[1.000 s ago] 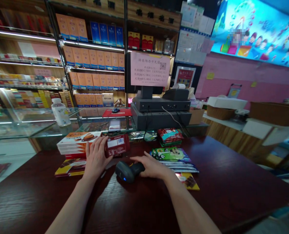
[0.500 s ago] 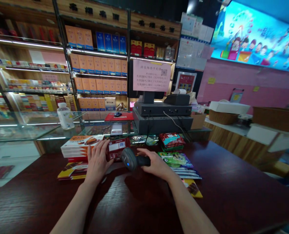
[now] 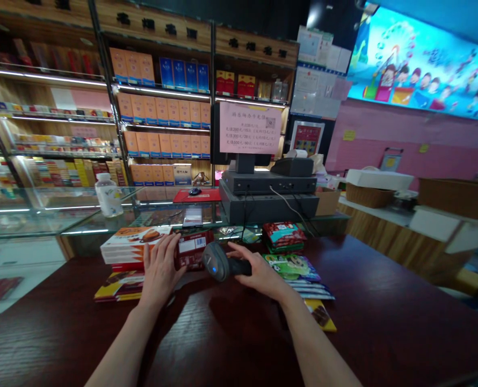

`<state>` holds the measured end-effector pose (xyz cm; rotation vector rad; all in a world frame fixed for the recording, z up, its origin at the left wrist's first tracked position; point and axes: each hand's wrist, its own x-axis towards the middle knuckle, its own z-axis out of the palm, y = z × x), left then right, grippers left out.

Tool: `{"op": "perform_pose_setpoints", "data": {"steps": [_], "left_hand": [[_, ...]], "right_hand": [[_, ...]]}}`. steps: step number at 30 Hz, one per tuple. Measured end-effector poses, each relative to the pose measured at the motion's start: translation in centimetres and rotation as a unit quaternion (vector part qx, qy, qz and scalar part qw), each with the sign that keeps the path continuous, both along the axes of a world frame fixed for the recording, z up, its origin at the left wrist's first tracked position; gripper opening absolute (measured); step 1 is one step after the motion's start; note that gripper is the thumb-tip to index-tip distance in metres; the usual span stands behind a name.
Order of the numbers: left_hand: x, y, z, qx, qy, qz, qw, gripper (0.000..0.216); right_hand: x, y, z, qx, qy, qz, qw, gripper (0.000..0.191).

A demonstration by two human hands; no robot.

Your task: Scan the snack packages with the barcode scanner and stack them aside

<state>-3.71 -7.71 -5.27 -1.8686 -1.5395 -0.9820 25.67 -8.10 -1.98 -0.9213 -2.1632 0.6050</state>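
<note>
My right hand (image 3: 261, 271) is closed around the handle of a dark barcode scanner (image 3: 216, 263) with a small blue light, its head pointing left. With thumb and fingers, my left hand (image 3: 162, 269) grips the left end of a dark red packet (image 3: 193, 247) whose white label and barcode face me. Just behind that hand is a stack of white and orange boxes (image 3: 132, 242). Yellow and red packs (image 3: 120, 285) lie below the stack. Beside my right hand are green and purple packets (image 3: 293, 267), with a yellow chocolate pack (image 3: 321, 314) partly under them.
Red and green packets (image 3: 283, 236) are piled at the counter's back. Behind them stands a dark cash register (image 3: 269, 207) with a monitor (image 3: 247, 129) carrying a pink notice. A white bottle (image 3: 109, 196) is on the glass case, left. Stocked shelves (image 3: 162, 110) line the wall.
The scanner and my right hand have shifted slightly to the right. The dark red packet has turned a little in my left hand, and its barcode has moved slightly left.
</note>
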Motion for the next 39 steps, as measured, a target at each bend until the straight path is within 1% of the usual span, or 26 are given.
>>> {"op": "perform_pose_setpoints", "data": {"steps": [6, 12, 16, 20, 23, 26, 32, 33, 35, 37, 39], "left_hand": [[-0.1, 0.1, -0.2, -0.001, -0.004, -0.002, 1.0, 0.074], [-0.2, 0.5, -0.5, 0.007, -0.008, 0.002, 1.0, 0.074], [-0.1, 0.4, -0.4, 0.008, -0.005, 0.002, 1.0, 0.073], [0.0, 0.1, -0.1, 0.002, -0.016, 0.001, 1.0, 0.072], [0.0, 0.0, 0.0, -0.001, -0.026, -0.001, 1.0, 0.073], [0.0, 0.0, 0.1, 0.001, -0.028, -0.003, 1.0, 0.073], [0.3, 0.1, 0.0, 0.023, -0.02, -0.014, 0.999, 0.07], [0.4, 0.1, 0.0, 0.028, -0.024, -0.014, 0.999, 0.07], [0.5, 0.1, 0.1, 0.04, -0.024, -0.022, 0.999, 0.069], [0.7, 0.1, 0.4, 0.042, -0.019, -0.035, 0.998, 0.069], [0.9, 0.0, 0.6, 0.041, -0.016, -0.045, 0.998, 0.069]], "right_hand": [[0.2, 0.0, 0.0, -0.01, 0.005, 0.013, 1.0, 0.078], [0.4, 0.1, 0.0, -0.023, -0.003, 0.004, 1.0, 0.08], [0.2, 0.0, 0.0, -0.038, 0.002, 0.026, 0.999, 0.086], [-0.3, -0.1, -0.5, -0.05, -0.057, 0.051, 0.996, 0.09], [-0.7, -0.2, -1.1, -0.048, -0.113, 0.052, 0.991, 0.087], [-1.0, -0.2, -1.4, -0.05, -0.143, 0.057, 0.987, 0.088], [-1.1, 0.1, -1.9, -0.017, -0.189, 0.051, 0.981, 0.087], [-1.1, 0.1, -1.9, -0.009, -0.198, 0.047, 0.979, 0.085], [-0.9, 0.2, -1.9, -0.009, -0.193, 0.039, 0.98, 0.075], [-0.9, 0.1, -1.6, -0.014, -0.151, 0.027, 0.988, 0.059], [-1.0, 0.0, -1.2, -0.019, -0.09, -0.012, 0.996, 0.047]]}}
